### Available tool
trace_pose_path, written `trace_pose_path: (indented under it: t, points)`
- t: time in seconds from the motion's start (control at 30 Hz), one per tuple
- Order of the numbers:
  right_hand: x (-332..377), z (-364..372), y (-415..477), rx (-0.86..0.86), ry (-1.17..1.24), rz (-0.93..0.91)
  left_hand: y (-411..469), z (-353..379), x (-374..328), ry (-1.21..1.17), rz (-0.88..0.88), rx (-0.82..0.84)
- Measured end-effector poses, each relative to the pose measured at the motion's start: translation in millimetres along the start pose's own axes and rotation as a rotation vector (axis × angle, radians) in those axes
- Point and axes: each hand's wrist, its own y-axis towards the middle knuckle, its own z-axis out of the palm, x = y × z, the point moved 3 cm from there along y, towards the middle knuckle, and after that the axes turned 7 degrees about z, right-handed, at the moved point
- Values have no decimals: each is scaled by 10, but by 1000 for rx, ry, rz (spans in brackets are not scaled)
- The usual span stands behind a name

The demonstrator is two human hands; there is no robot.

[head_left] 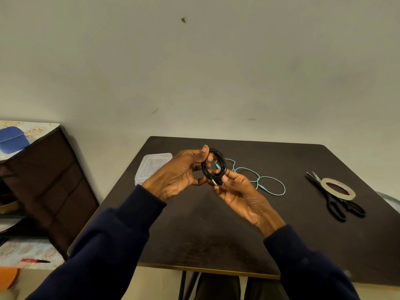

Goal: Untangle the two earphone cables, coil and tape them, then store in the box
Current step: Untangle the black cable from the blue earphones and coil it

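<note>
A black earphone cable (pixel 218 162) is wound into a small coil and held above the dark table (pixel 216 230). My left hand (pixel 179 174) pinches the coil's upper left side between thumb and fingers. My right hand (pixel 240 193) holds the coil's lower end, where the metal plug sticks out. Loose on the table behind my hands lies the teal earphone cable (pixel 268 182), in open loops. At the table's far left stands a clear plastic box (pixel 151 164), partly hidden by my left hand. A tape roll (pixel 338 189) rests on black scissors (pixel 337 204) at the right.
A dark cabinet (pixel 49 180) stands left of the table, with a blue item (pixel 13 139) on its patterned top. A red-handled tool (pixel 34 260) lies on a lower patterned surface at the left. The wall rises just behind the table.
</note>
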Motion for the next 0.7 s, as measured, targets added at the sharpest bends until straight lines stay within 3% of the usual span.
trace_pose_path:
  t: [0.2, 0.47, 0.7]
  points:
    - [-8, 73, -54, -11, -28, -11, -21, 1, -8, 21, 11, 17]
    - [-12, -23, -49, -246, -9, -79, -25, -60, -39, 58, 83, 0]
    - [-14, -77, -88, -332, -81, -149, -1, -100, 57, 162, 173, -60]
